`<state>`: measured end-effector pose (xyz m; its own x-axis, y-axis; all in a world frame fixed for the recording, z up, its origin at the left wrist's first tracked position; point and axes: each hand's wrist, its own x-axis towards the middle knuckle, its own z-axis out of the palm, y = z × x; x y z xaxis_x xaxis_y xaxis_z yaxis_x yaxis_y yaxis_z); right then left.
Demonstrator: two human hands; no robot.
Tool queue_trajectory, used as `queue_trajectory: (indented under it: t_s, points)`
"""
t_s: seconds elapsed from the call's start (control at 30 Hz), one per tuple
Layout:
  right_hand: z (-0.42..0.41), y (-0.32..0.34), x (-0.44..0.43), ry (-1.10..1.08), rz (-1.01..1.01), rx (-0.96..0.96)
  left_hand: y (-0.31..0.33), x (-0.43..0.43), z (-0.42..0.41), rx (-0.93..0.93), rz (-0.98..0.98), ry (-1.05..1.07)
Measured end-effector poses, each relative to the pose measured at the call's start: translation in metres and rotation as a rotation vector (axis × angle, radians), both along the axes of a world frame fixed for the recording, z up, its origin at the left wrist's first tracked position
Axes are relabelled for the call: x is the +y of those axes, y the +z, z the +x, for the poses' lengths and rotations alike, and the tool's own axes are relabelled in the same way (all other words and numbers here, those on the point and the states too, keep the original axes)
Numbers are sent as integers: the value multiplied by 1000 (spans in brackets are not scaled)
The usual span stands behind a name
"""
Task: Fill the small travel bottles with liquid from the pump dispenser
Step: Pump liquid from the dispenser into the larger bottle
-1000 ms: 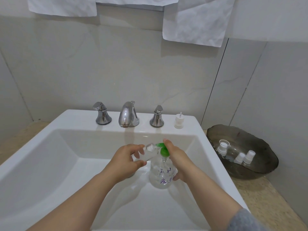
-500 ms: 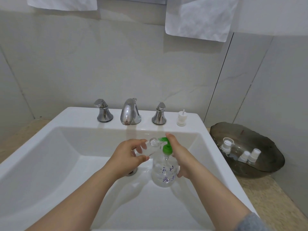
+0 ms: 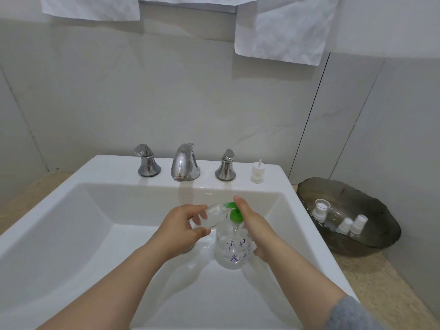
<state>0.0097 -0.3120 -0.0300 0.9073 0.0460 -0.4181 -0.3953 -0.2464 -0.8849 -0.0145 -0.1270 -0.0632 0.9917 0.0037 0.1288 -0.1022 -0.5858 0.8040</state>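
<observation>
travel bottle pinched in my left hand, mouth near the nozzle; right hand grips the pump dispenser. a misaligned squirt could miss.

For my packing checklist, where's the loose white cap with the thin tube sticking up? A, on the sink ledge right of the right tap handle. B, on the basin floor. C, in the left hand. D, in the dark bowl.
A: the white cap stands on the sink ledge just right of the right tap handle, apart from the dark bowl.
</observation>
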Motion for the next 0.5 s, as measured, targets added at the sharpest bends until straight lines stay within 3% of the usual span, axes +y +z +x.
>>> queue_trajectory:
  t_s: [0.27,0.5]
  points:
    - [-3,-1,0,12,-32,-43,0,-1,-1,12,36,11]
    - [3,-4,-1,58,43,16,4,0,0,3,-56,0]
